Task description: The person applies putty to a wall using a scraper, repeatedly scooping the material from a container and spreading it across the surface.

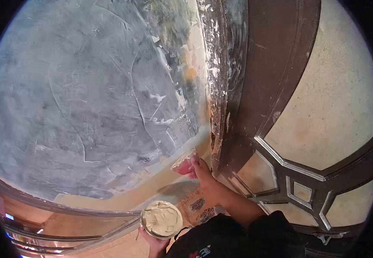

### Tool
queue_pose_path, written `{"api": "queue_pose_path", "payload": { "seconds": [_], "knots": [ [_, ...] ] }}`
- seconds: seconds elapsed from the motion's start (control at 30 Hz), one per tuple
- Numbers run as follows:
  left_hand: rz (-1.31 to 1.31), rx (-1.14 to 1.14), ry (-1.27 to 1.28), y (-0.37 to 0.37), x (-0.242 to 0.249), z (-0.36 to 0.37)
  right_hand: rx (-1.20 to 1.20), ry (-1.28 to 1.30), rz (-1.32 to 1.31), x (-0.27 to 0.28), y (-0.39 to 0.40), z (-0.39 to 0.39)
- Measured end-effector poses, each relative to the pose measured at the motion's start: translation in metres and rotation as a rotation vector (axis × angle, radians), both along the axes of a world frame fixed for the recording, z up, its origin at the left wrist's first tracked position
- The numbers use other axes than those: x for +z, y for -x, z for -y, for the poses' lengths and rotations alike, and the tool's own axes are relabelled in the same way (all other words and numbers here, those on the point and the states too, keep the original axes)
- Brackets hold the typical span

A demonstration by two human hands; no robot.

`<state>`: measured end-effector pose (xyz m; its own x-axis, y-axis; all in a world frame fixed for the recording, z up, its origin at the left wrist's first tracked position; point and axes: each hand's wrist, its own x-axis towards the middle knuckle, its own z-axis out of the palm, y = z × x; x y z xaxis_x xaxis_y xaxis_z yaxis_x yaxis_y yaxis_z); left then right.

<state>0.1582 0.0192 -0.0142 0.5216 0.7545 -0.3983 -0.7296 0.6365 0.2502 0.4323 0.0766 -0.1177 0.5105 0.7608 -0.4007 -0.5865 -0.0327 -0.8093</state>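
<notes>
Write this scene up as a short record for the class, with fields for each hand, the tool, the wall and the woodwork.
Left hand: holds a round tub of cream-coloured paste
Right hand: grips the spreader
Spreader: reddish, paste-smeared; wall contact unclear
Wall: grey, with whitish patches
Woodwork: dark brown, framing beige panels

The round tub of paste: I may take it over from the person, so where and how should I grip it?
Probably hold the tub by its outside, coming from the wall: its round far rim looks free, the left hand has the near side, and paste fills the open top.
</notes>
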Motion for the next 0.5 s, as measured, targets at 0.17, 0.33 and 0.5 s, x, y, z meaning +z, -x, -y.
{"api": "queue_pose_path", "payload": {
  "seconds": [0.17, 0.33, 0.5],
  "knots": [
    [-0.753, -0.006, -0.611, -0.024, 0.028, 0.014, 0.068, 0.042, 0.007, -0.047, -0.013, 0.019],
    [-0.09, 0.121, -0.147, -0.013, 0.019, 0.011, -0.002, -0.043, -0.067, -0.025, 0.003, 0.017],
    [0.001, 0.034, 0.075, -0.005, 0.012, 0.001, -0.032, -0.093, 0.045, -0.019, -0.003, -0.007]
  ]
}}
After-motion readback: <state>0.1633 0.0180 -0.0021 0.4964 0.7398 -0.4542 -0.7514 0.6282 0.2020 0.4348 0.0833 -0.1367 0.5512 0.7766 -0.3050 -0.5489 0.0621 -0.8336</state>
